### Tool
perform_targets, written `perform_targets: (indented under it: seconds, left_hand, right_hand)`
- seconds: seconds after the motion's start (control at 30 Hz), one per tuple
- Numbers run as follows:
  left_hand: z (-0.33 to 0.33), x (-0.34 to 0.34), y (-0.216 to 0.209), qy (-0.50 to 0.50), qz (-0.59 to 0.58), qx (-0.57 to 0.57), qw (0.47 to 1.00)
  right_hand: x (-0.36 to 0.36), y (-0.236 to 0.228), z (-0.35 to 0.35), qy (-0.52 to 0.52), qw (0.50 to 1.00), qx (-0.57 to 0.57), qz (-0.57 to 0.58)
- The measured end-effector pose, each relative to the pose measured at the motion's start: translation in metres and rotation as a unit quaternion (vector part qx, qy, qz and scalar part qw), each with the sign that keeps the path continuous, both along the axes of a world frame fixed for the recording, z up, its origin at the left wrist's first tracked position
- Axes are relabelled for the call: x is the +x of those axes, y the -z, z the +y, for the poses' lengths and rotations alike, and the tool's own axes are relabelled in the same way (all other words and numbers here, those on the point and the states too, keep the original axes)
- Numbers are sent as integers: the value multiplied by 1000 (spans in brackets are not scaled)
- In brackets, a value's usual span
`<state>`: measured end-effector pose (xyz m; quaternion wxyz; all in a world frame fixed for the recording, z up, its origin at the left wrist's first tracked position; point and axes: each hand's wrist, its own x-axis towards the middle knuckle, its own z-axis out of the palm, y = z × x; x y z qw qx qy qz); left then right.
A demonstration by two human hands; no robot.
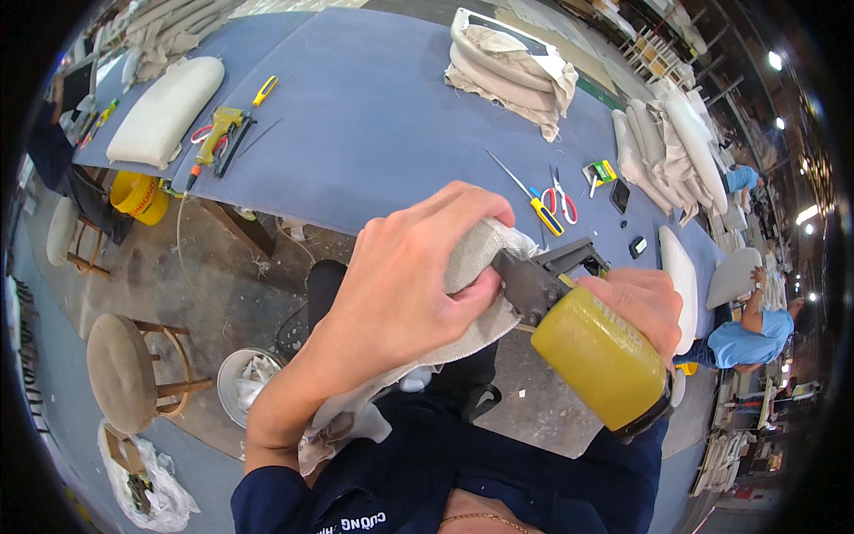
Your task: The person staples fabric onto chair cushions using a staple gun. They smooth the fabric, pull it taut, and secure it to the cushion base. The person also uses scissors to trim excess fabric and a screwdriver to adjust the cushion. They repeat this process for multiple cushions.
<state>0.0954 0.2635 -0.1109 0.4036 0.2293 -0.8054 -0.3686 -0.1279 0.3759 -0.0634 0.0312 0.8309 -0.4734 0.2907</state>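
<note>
My left hand (400, 276) is closed on a beige fabric-covered piece (471, 256), thumb and fingers pinching the cloth at its upper edge. The loose lower part of the cloth hangs toward my lap. My right hand (642, 303) is wrapped round a yellow staple gun (600, 356), its fingers partly hidden behind the tool's body. The gun's dark nose touches or nearly touches the fabric beside my left thumb; the exact contact is hidden.
On the blue table (356, 107) lie a screwdriver (544, 216), scissors (560, 198), a second staple gun (218, 138) and a padded seat (169, 107). Fabric covers (516, 80) are stacked farther back. A stool (120, 369) and white bucket (233, 383) stand left. Co-workers are on both sides.
</note>
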Motion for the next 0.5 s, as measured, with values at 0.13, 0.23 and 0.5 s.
perform_targets:
  seconds: [0.13, 0.23, 0.5]
  left_hand:
    - [0, 0, 1, 3, 4, 5, 1000]
    - [0, 1, 5, -5, -2, -5, 1000]
    - [8, -3, 0, -7, -29, -16, 999]
  right_hand:
    - [8, -1, 4, 61, 998, -3, 32]
    - [5, -12, 2, 26, 994, 12, 105]
    - [0, -8, 15, 44, 991, -4, 124]
